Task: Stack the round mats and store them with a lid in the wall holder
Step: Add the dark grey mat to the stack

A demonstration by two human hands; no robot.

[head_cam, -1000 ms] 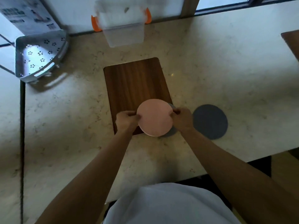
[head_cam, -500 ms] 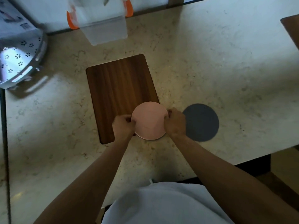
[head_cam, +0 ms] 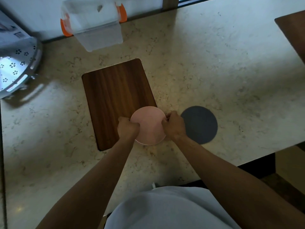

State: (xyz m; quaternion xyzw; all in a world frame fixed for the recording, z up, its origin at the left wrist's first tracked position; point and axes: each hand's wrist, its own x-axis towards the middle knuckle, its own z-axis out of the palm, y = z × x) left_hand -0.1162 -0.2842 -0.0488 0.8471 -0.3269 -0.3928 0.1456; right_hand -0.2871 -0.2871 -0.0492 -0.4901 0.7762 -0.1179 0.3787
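A round pink mat (head_cam: 148, 125) tops a small stack at the near right corner of the wooden board (head_cam: 115, 96). My left hand (head_cam: 127, 128) grips the stack's left edge and my right hand (head_cam: 174, 125) grips its right edge. What lies under the pink mat is almost hidden; only a thin pale rim shows at the front. A dark grey round mat (head_cam: 200, 124) lies flat on the counter just right of my right hand. The perforated metal corner holder (head_cam: 16, 70) sits at the far left.
A clear plastic box with orange clips (head_cam: 97, 28) stands at the back by the wall. A dark wooden surface (head_cam: 293, 35) juts in at the right edge. The marble counter's front edge (head_cam: 247, 161) runs close on the right.
The grey mat that peeked out under the pink one a second ago is now covered. Both hands have closed tighter on the stack's edges. The view shifted slightly.
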